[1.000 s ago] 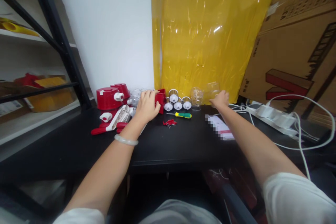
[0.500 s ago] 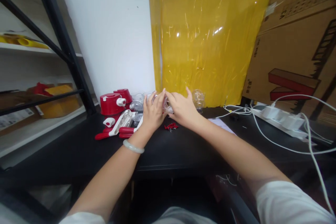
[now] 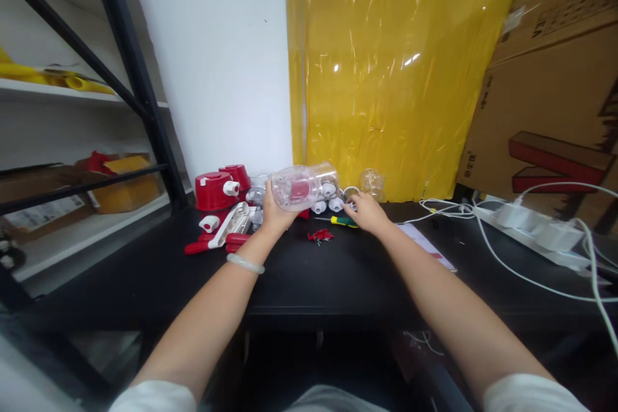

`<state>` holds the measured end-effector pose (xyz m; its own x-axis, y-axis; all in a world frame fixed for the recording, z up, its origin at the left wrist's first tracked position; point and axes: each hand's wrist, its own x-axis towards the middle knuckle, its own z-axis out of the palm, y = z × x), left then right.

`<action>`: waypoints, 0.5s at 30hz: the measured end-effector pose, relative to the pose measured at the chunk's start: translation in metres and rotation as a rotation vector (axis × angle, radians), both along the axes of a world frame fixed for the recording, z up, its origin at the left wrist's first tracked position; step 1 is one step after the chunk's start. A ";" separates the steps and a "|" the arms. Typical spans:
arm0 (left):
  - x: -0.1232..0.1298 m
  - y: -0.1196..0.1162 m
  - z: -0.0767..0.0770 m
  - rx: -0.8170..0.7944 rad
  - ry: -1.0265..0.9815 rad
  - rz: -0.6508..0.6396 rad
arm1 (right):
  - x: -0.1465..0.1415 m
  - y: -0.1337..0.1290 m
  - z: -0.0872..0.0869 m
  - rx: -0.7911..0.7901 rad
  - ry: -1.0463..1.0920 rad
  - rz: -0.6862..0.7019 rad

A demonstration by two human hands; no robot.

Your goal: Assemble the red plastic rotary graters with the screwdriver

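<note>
My left hand [image 3: 276, 211] grips a clear plastic cup-like housing [image 3: 284, 185], tilted on its side above the table; a red patch shows through it. To the right, my right hand [image 3: 367, 211] has its fingertips curled down at a white ring-shaped part [image 3: 351, 191]; what lies between the fingers is too small to make out. White round caps [image 3: 335, 205] sit between the hands, beside a clear cylinder [image 3: 325, 172]. A screwdriver [image 3: 344, 222] with a green and yellow handle lies just below them. Nearer me is a small pile of red pieces [image 3: 320, 235] with screws.
Red round housings [image 3: 212, 192] and white-and-red handles [image 3: 230, 228] are at the left on the black table [image 3: 309, 283]. A clear dome [image 3: 371, 183] stands at the back. On the right are paper [image 3: 427, 246], a power strip [image 3: 535, 232], cables and a cardboard box [image 3: 545, 96].
My hands were together at the middle and are now apart. The left hand has the clear housing raised; the right has moved right to the white parts. The screwdriver and white caps now show.
</note>
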<state>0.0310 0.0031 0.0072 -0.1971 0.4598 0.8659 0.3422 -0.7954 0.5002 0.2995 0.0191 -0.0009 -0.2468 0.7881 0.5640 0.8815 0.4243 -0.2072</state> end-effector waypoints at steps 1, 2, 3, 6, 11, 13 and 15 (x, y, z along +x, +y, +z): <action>-0.001 0.004 -0.003 0.013 -0.018 0.017 | -0.001 0.004 -0.006 -0.077 -0.026 -0.010; -0.002 0.006 -0.006 0.004 -0.013 0.033 | -0.003 0.007 -0.011 -0.136 -0.049 -0.019; -0.002 0.007 -0.008 -0.009 -0.004 0.052 | -0.004 0.008 -0.015 -0.187 -0.073 -0.028; -0.001 0.005 -0.009 -0.073 0.051 0.057 | -0.005 0.014 -0.024 -0.301 -0.158 -0.047; 0.005 -0.011 0.001 -0.177 0.232 0.093 | 0.007 0.028 -0.034 -0.346 -0.088 0.020; 0.007 -0.019 0.007 -0.252 0.341 0.106 | 0.012 0.032 -0.035 -0.378 0.103 0.037; 0.007 -0.024 0.013 -0.274 0.432 0.085 | 0.017 0.034 -0.033 -0.387 0.356 0.047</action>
